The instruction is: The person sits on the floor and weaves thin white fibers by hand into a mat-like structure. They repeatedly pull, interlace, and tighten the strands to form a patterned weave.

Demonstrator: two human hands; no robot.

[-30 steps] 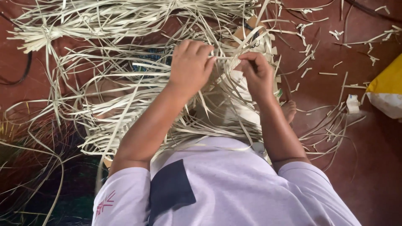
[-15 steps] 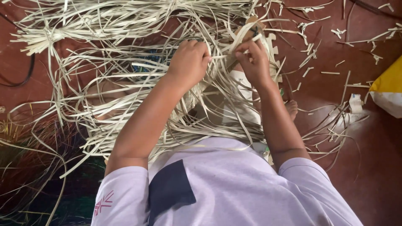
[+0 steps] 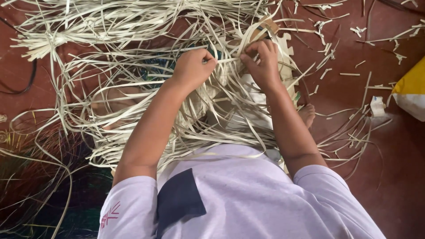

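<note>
Both hands have drawn closer together since a second ago: the left hand (image 3: 192, 66) has slid toward three o'clock and curled tighter, and the right hand (image 3: 264, 62) has edged toward nine, so only a narrow gap now separates the knuckles.

From my feed, the pale strip (image 3: 226, 59) bridging that gap is what matters. Its long axis runs nearly level, nine to three, and it is pinched at both ends: the left fingers are balled into a loose fist around it with the thumb pressed on top, while the right thumb and forefinger nip its other end, the remaining fingers folded in. Neither hand is nearer; the strip sits squarely between them, at about twelve o'clock from the person's chest, on top of the half-woven mat (image 3: 248, 95).

Loose palm-leaf strips (image 3: 119, 26) fan out from nine round to one o'clock over the red floor (image 3: 354, 53). A yellow-and-white sack (image 3: 411, 90) is cut off at the three o'clock edge.

Hard to read: the fingertips' undersides are hidden, so I cannot tell whether more than one strip is gripped. Bare toes (image 3: 307, 115) peek out beside the right forearm; the legs are buried under strips.
</note>
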